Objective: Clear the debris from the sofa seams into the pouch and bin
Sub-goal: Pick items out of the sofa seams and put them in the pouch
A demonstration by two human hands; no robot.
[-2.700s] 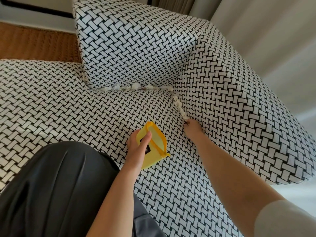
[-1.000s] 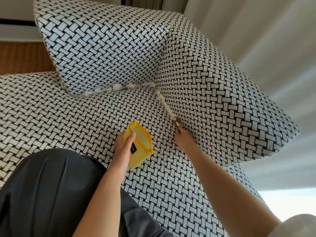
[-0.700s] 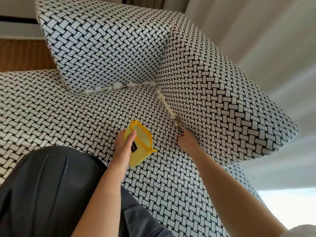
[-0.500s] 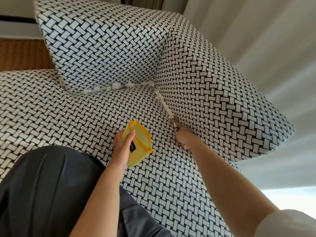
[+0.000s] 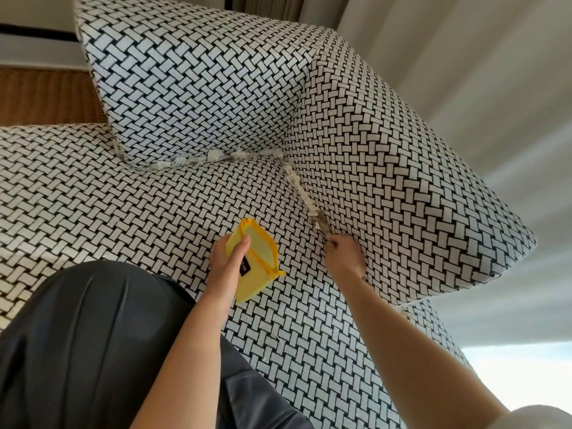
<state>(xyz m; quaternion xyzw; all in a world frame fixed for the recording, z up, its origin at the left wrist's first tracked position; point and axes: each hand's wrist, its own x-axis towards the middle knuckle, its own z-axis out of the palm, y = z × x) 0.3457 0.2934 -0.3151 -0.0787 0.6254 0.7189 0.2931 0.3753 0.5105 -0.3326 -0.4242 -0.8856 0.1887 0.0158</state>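
My left hand [image 5: 225, 257] grips an open yellow zip pouch [image 5: 259, 264] just above the black-and-white woven sofa seat [image 5: 123, 205]. My right hand [image 5: 345, 253] is at the side seam between the seat and the armrest cushion [image 5: 387, 181], its fingertips pinching a small metallic piece at the seam's near end. Pale scraps of debris [image 5: 298, 188] line that side seam. More white debris [image 5: 213, 157] sits along the back seam under the back cushion [image 5: 198, 78].
My dark-trousered lap [image 5: 93, 342] fills the lower left. A brown woven surface [image 5: 46, 94] lies behind the sofa at left. Pale curtains [image 5: 464, 72] hang to the right beyond the armrest. No bin is in view.
The right hand has shifted slightly along the side seam and pulled a small metallic piece partly out. The left hand keeps the pouch in about the same spot.
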